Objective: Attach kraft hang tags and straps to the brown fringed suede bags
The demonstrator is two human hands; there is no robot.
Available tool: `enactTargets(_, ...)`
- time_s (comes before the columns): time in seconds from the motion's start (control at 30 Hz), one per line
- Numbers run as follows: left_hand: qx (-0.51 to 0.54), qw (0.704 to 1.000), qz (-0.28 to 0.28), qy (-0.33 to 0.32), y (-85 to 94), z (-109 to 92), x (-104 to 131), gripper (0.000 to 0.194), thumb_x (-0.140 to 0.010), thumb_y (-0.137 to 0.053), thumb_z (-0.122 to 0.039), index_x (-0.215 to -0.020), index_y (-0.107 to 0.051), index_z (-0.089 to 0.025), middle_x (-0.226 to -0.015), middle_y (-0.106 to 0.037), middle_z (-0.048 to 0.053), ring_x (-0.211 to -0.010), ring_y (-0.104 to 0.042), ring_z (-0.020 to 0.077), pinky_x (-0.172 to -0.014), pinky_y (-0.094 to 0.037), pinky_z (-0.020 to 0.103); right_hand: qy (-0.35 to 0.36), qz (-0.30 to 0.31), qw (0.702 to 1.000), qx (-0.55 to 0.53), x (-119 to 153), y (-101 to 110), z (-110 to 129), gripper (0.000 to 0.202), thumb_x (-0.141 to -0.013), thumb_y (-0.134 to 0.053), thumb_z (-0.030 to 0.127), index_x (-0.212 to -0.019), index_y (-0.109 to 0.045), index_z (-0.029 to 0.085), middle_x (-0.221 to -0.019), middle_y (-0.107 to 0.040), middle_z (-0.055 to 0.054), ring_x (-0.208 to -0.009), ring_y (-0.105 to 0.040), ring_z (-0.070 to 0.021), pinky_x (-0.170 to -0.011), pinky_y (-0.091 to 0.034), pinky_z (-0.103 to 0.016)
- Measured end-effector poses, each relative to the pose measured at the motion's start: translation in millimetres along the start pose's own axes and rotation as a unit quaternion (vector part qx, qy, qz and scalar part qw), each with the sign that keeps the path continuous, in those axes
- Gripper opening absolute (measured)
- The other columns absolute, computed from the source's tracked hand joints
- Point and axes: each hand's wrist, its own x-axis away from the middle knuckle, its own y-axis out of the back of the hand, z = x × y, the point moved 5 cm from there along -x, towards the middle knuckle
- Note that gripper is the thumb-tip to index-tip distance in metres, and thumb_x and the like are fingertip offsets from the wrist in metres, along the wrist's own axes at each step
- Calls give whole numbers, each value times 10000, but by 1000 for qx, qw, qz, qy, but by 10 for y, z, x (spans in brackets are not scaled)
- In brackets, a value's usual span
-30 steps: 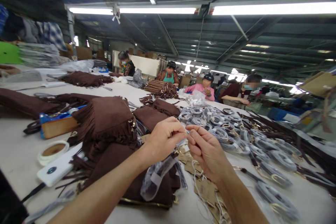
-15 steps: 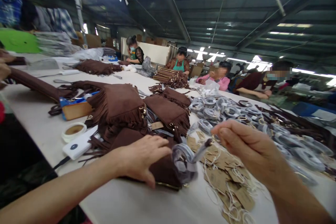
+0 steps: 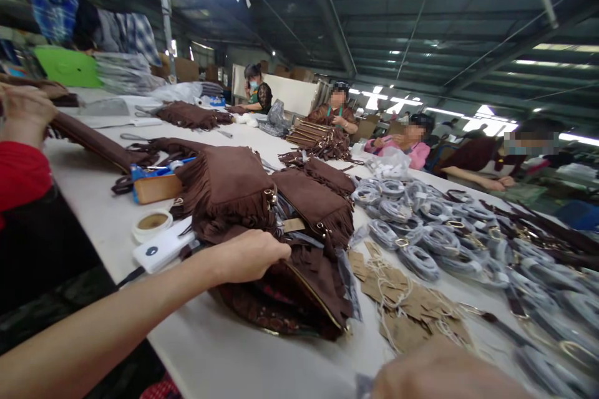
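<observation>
Curled left hand point(image 3: 255, 255) grips brown bag point(image 3: 322, 283); right hand point(image 3: 440, 374) too blurred to tell; tags point(image 3: 416, 315) illegible.

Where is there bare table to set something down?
The clearest patch of table lies in front of the open bag, between the left forearm and the right hand. A narrower strip runs left of the white roll. The middle is crowded with other bags, the right with wrapped coils and paper tags.

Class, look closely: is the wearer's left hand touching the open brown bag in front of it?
Touching. The head view shows the left hand closed on the upper edge of the open brown bag, whose mouth gapes below the fist.
</observation>
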Motion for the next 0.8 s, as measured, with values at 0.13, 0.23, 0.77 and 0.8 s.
enactTargets(0.13,2,1000,-12,0,-27,45,-21,186,-848,-532,-47,-841,-617,-213,-752,-715,26,-730,-696,229,-567,-420,264,47,118,991,33,-368,-505,-126,384,-967,-401,429,-766,-656,223,-793,-682,-49,-728,-611,-166,-673,-442,-249)
enactTargets(0.23,-1,1000,-18,4,-38,65,19,178,-854,-536,-46,-839,-605,-209,-774,-708,15,-730,-678,212,-571,-413,266,37,55,992,109,-526,-641,-425,273,-916,-410,290,-809,-641,192,-842,-697,-81,-791,-624,-186,-705,-451,-251)
enactTargets(0.77,252,966,-22,60,-826,-374,5,434,-867,-446,-21,-1264,-548,-164,-1325,-613,102,-1204,-573,233,-983,-480,322,138,-88,973,161,-429,-387,-688,301,-1033,-306,325,-849,-526,235,-725,-609,12,-648,-578,-116,-605,-409,-188)
enactTargets(0.8,278,958,-32,62,-807,-334,-73,473,-861,-434,-16,-1291,-539,-183,-1353,-596,89,-1229,-556,235,-1005,-465,329,124,-94,974,164,-434,-367,-715,309,-1034,-305,324,-838,-527,233,-719,-610,13,-640,-578,-116,-598,-409,-188)
